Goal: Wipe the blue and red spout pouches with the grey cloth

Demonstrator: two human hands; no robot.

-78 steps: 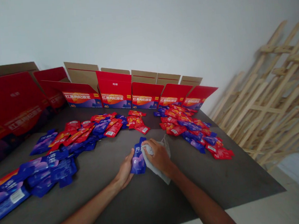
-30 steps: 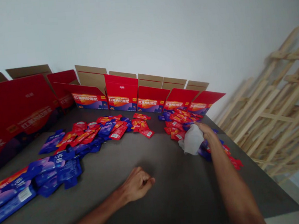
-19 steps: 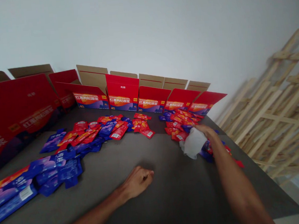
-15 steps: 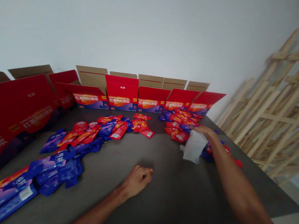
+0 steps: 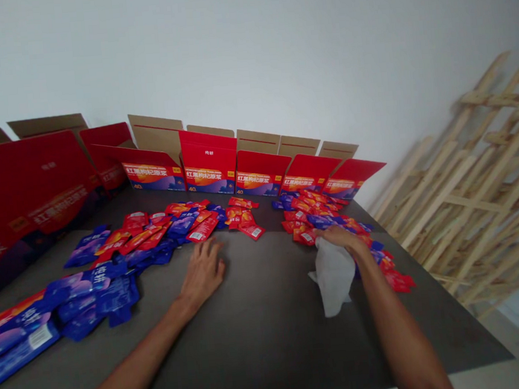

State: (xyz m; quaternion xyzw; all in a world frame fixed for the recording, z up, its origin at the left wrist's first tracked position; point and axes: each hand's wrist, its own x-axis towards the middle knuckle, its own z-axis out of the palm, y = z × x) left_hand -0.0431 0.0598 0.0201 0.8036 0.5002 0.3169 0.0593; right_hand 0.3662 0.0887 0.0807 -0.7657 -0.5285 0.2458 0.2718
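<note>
Right hand: fingers pressed together, pinching a crumpled white cloth wipe that hangs below them
Left hand: fingers spread, just short of the glossy red sachets

Workroom: printed red cartons line the far edge of a dark table; wooden frames lean against the white wall at right.

1. The left hand is bare, with five slender fingers and no ring, glove or band.
2. The right hand is equally bare.
3. The left forearm and right forearm are lean, uncovered and taper toward the wrists.
</note>
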